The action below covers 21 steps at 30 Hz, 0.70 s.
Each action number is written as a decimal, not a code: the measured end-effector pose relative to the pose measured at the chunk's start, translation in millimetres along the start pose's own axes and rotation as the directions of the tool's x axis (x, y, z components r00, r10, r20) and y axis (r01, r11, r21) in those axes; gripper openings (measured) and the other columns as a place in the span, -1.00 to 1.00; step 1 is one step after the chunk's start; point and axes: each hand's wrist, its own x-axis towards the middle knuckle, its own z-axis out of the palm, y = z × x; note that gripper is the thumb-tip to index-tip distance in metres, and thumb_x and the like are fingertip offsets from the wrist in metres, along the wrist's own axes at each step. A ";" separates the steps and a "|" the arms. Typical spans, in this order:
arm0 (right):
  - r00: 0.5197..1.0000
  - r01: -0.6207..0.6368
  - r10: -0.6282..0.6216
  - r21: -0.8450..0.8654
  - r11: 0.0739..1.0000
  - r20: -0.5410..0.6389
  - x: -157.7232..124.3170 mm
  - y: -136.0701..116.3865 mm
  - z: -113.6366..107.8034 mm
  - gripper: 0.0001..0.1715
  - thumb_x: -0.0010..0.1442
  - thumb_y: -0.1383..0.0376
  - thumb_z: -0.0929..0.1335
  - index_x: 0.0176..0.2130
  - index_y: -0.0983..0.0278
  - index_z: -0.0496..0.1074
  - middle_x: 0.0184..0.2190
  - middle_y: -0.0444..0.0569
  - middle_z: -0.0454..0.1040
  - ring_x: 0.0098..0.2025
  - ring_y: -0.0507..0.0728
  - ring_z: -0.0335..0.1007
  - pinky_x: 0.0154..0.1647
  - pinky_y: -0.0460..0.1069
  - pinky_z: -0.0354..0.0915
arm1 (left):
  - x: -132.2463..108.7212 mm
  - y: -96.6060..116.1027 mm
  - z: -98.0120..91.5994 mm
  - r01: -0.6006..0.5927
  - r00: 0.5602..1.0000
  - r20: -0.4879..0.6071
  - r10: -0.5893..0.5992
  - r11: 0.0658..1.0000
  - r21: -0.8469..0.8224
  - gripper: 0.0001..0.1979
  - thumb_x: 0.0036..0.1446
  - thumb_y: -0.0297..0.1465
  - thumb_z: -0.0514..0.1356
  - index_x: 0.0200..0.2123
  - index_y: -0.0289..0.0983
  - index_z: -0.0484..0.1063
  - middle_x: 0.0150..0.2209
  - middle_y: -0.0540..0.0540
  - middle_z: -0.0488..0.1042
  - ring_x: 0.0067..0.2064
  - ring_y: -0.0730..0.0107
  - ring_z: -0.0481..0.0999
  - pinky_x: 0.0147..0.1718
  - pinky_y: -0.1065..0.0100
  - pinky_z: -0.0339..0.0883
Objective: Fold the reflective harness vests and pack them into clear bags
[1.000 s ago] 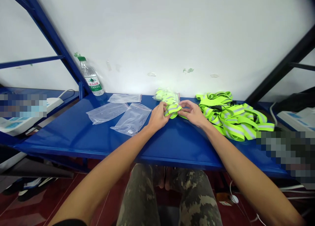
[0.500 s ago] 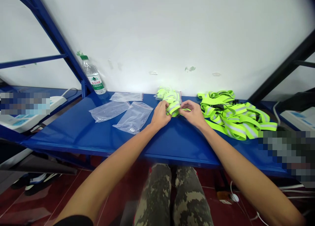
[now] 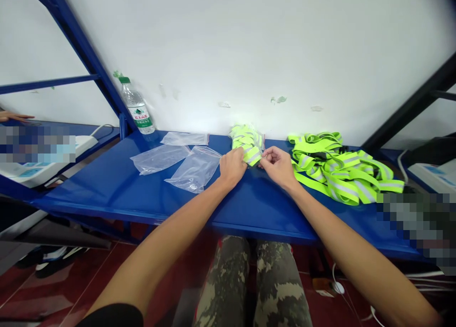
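A folded bright yellow-green reflective strap (image 3: 252,157) with a pale silver stripe is between my two hands, near the middle of the table. My left hand (image 3: 233,167) is closed on its left side, fingers curled. From the right, my right hand (image 3: 278,165) pinches the strap's edge with thumb and forefinger. Just behind, against the wall, lie more yellow-green straps (image 3: 244,131) that look to be in clear bags; the hands and folded strap partly hide them. A loose pile of the same straps (image 3: 342,168) spreads to the right of my right hand.
Several clear zip bags (image 3: 195,170) lie flat left of my left hand. A water bottle (image 3: 140,110) with a green cap stands at the back left by the blue frame (image 3: 89,56). Another person's hand (image 3: 16,116) shows at the far left. The blue table (image 3: 117,194) meets the wall.
The strap between my hands now shows a flatter, broader face, and my left fingers have shifted on it. Another person's hand has come into view at the far left. The view has tilted slightly.
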 end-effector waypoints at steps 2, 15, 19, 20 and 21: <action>1.000 0.011 -0.012 -0.029 1.000 -0.008 -1.3 0.3 -0.3 -0.90 -0.03 0.32 0.36 -0.40 0.22 0.35 -0.64 -0.24 0.21 -0.57 0.01 0.19 -0.50 -0.05 0.22 | 0.8 -2.0 0.2 -0.010 1.000 0.010 0.009 1.000 0.011 -0.85 0.05 -0.56 0.11 -0.44 -0.18 0.26 -0.38 -0.11 0.49 -0.35 0.15 0.47 -0.42 0.26 0.15; 0.997 0.064 -0.057 -0.161 0.985 0.049 2.2 9.9 -9.2 -0.83 0.08 0.19 0.36 -0.40 0.26 0.39 -0.42 -0.05 0.48 -0.40 0.10 0.42 -0.34 0.02 0.35 | -0.4 2.9 0.3 -0.243 0.970 0.015 0.242 0.970 0.023 -0.87 0.08 -0.53 0.13 -0.30 -0.21 0.34 -0.17 -0.20 0.42 -0.08 0.07 0.39 -0.18 0.15 0.29; 0.998 0.040 -0.036 -0.088 0.995 0.053 1.0 8.7 -6.6 -0.84 0.06 0.21 0.38 -0.40 0.25 0.36 -0.46 -0.06 0.48 -0.43 0.11 0.43 -0.38 0.01 0.35 | 1.6 0.7 3.9 -0.223 0.974 0.046 0.220 0.972 0.071 -0.85 0.09 -0.57 0.11 -0.32 -0.21 0.36 -0.20 -0.20 0.43 -0.10 0.07 0.42 -0.21 0.16 0.31; 0.998 0.035 -0.031 -0.068 0.997 0.055 0.7 7.8 -5.1 -0.84 0.05 0.22 0.38 -0.40 0.25 0.35 -0.48 -0.07 0.47 -0.44 0.11 0.43 -0.39 0.00 0.35 | 1.8 0.5 3.9 -0.206 0.978 0.048 0.203 0.975 0.081 -0.84 0.10 -0.57 0.09 -0.31 -0.21 0.37 -0.20 -0.20 0.43 -0.12 0.09 0.43 -0.22 0.17 0.31; 0.998 0.031 -0.028 -0.055 0.998 0.055 0.5 6.9 -3.5 -0.85 0.04 0.23 0.38 -0.40 0.24 0.35 -0.49 -0.08 0.46 -0.45 0.10 0.43 -0.40 -0.01 0.34 | 1.9 0.3 3.6 -0.188 0.982 0.045 0.185 0.978 0.090 -0.82 0.12 -0.58 0.08 -0.28 -0.21 0.37 -0.19 -0.19 0.43 -0.12 0.10 0.44 -0.23 0.18 0.31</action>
